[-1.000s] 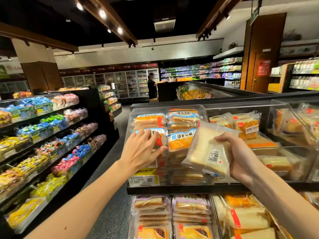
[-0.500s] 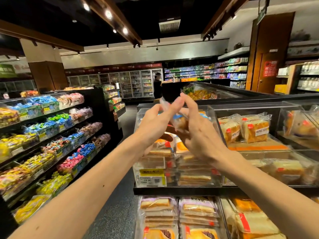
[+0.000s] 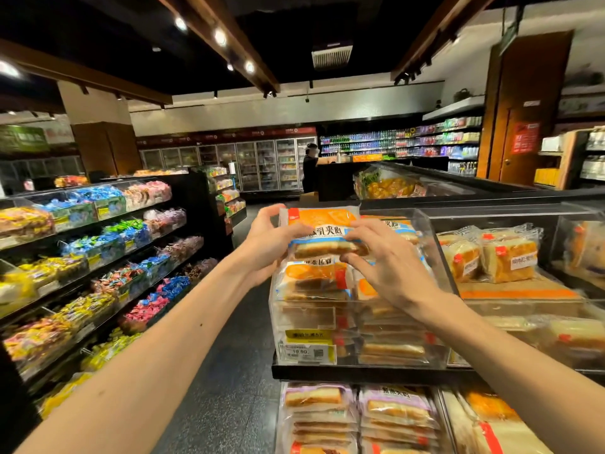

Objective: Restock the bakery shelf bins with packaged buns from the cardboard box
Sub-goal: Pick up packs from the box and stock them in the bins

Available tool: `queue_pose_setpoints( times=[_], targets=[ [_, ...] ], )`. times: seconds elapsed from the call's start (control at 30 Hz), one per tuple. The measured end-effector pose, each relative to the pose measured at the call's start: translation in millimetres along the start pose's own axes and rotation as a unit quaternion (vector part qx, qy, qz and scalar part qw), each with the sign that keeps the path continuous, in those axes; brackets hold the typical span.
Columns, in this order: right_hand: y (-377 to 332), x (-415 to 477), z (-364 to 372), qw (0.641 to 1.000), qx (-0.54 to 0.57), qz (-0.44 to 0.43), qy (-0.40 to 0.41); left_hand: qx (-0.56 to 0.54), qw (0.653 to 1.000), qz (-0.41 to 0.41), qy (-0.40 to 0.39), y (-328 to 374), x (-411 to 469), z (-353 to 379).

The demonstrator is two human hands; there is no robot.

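One bun packet pinched between left hand and right hand, over bin

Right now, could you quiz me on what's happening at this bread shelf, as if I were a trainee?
1. True or false: the left hand and the right hand both hold the pack.
2. Where is the pack? A: over the clear bin. B: on the floor. C: on the sweets shelf.
3. Fill in: the yellow price tag on the bin's front reads ___.
Key: 1 true; 2 A; 3 19.90.
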State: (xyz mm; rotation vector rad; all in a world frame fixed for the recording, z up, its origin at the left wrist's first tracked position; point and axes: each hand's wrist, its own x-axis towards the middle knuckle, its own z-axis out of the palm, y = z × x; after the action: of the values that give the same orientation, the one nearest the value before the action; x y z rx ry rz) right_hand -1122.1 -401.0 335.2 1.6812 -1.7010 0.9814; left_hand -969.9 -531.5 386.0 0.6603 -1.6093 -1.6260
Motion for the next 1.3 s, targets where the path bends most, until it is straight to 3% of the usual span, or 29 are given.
queue_pose_setpoints(
  times=[0.1, 0.2, 0.3, 0.43, 0.5, 0.67, 0.97, 1.13, 1.3],
  targets=[
    [-6, 5, 15, 0.999, -0.011, 0.034, 0.0, 0.168, 0.98, 0.088, 0.059, -12, 14, -7],
    [-12, 4, 28, 0.998, -0.028, 0.058, -0.025, 0.398, 0.896, 0.184, 0.071, -28, 28, -18],
    [-17, 1, 35, 0.993, -0.048, 0.084, -0.073, 0.507, 0.839, 0.195, 0.027, -41, 34, -22],
    [-19, 3, 38, 0.987, -0.066, 0.111, -0.1, 0.641, 0.733, 0.223, 0.039, -49, 40, -26],
    [-19, 2, 38, 0.986, -0.061, 0.107, -0.111, 0.672, 0.712, 0.201, 0.017, -47, 40, -26],
    [-17, -11, 34, 0.986, -0.016, 0.119, -0.118, 0.663, 0.726, 0.182, -0.028, -45, 29, -27],
    [-12, -30, 18, 0.983, 0.024, 0.145, -0.11, 0.617, 0.753, 0.23, 0.016, -44, -3, -30],
    [-39, -53, 2, 0.995, 0.059, 0.074, -0.014, 0.602, 0.76, 0.235, 0.06, -27, -61, -46],
    [-114, -110, 25, 0.976, 0.2, -0.015, -0.084, 0.626, 0.748, 0.187, 0.116, -37, -190, -90]
  ],
)
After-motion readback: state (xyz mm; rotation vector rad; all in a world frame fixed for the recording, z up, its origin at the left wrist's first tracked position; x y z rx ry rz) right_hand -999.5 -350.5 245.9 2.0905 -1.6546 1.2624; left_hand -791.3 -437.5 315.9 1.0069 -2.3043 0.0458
